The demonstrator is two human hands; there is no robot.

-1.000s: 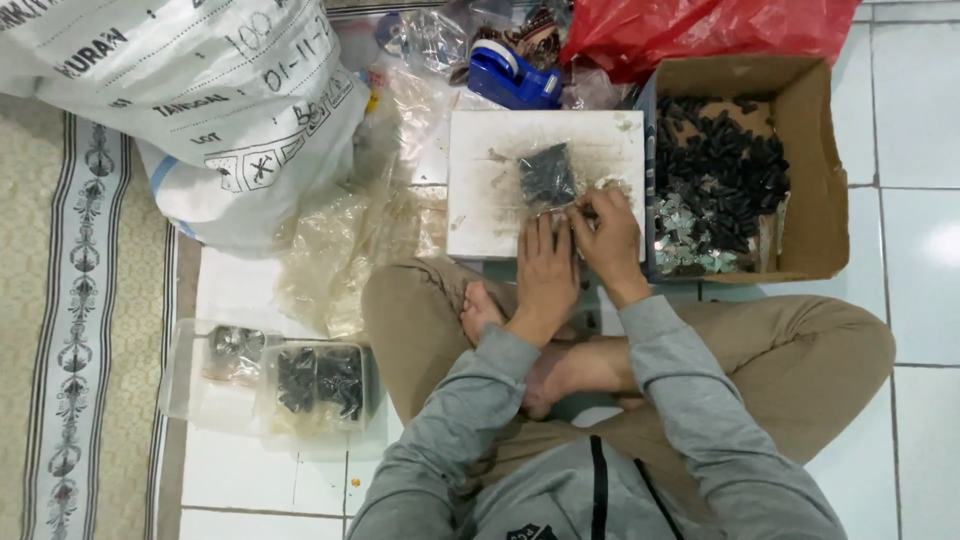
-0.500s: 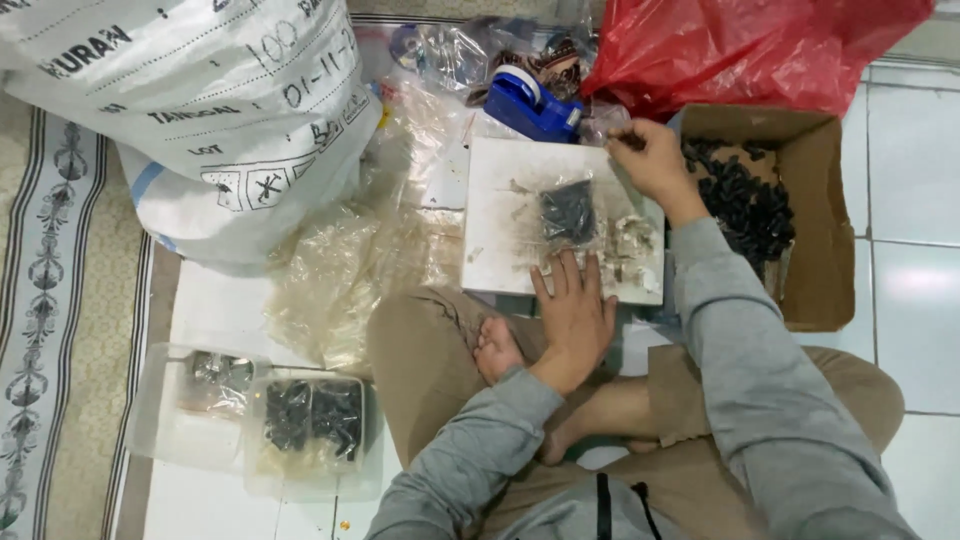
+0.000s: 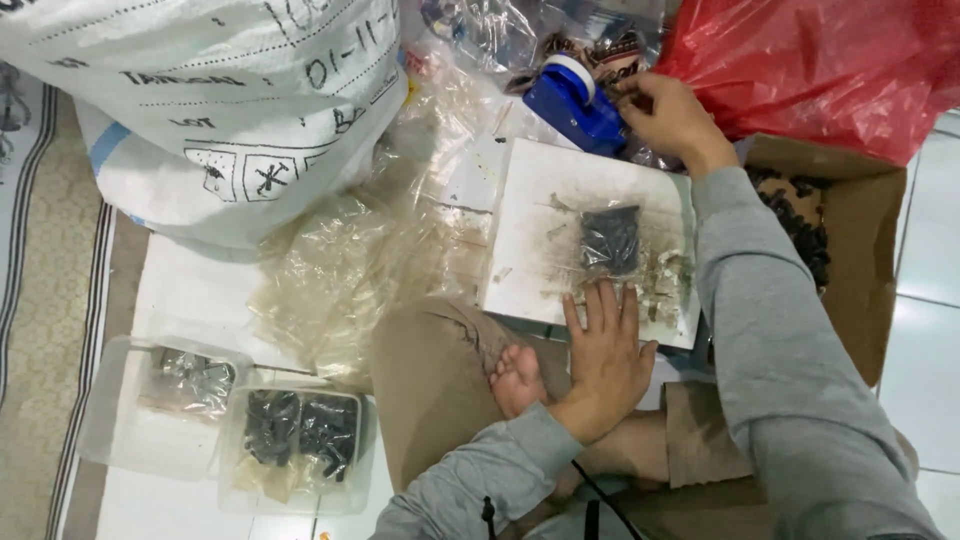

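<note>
Reaching right hand [image 3: 672, 118] grip closing on blue tape dispenser [image 3: 574, 102]; left hand [image 3: 603, 360] flat, open, on white board [image 3: 535, 240].

Hidden and cut-off bits around the white board [image 3: 540, 215]

The right hand [image 3: 672, 118], past the board's far edge, has its fingertips hidden behind the blue tape holder [image 3: 574, 103]. Right of the board, the grey sleeve [image 3: 770, 330] covers part of the cardboard box [image 3: 860, 270]. The red bag [image 3: 830, 60] is cut off on top.

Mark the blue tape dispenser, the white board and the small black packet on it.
blue tape dispenser [image 3: 572, 108], head view, blue body.
white board [image 3: 535, 215], head view, bare left part.
small black packet [image 3: 610, 240], head view, its middle.
</note>
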